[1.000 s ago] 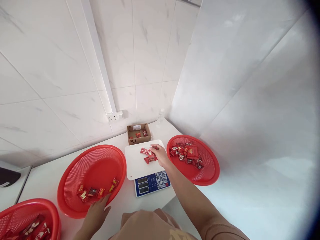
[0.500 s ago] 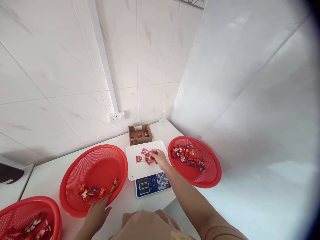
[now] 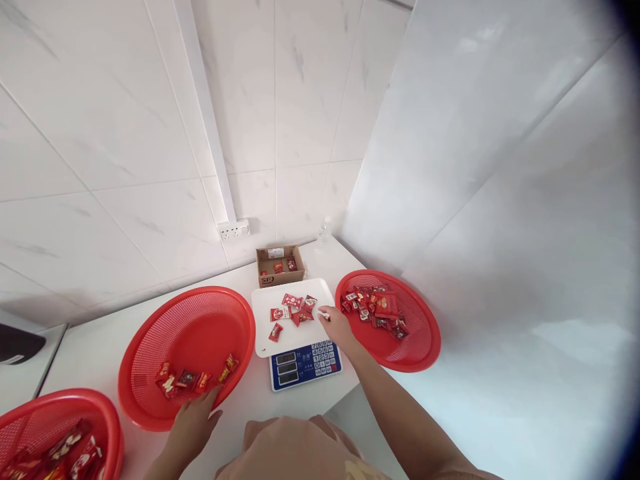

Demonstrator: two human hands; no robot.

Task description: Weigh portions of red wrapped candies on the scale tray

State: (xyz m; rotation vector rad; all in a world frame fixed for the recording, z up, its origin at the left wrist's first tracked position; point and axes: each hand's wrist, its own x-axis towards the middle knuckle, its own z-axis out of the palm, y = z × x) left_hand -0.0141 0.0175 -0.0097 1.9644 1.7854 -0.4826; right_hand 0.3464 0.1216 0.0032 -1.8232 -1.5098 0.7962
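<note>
My right hand (image 3: 336, 325) hovers at the right edge of the white scale tray (image 3: 270, 340), its fingers loosely apart and holding nothing. Several red candy packets (image 3: 293, 310) lie spread over that tray. Below the tray is the scale's blue keypad (image 3: 305, 365). My left hand (image 3: 194, 419) rests flat on the near rim of the middle red basket (image 3: 200, 313), close to a few candies (image 3: 195, 380) lying in it. Its fingers are stretched out.
A red basket (image 3: 417, 350) with several candies sits right of the scale. Another red basket (image 3: 105, 413) with candies is at the lower left. A small cardboard box (image 3: 280, 275) stands behind the scale, near a clear bottle (image 3: 325, 230) and a wall socket (image 3: 233, 231).
My right hand let go of the candies over the scale tray and drew back to the right edge; the packets now lie scattered wider on the tray. My left hand stayed put.
</note>
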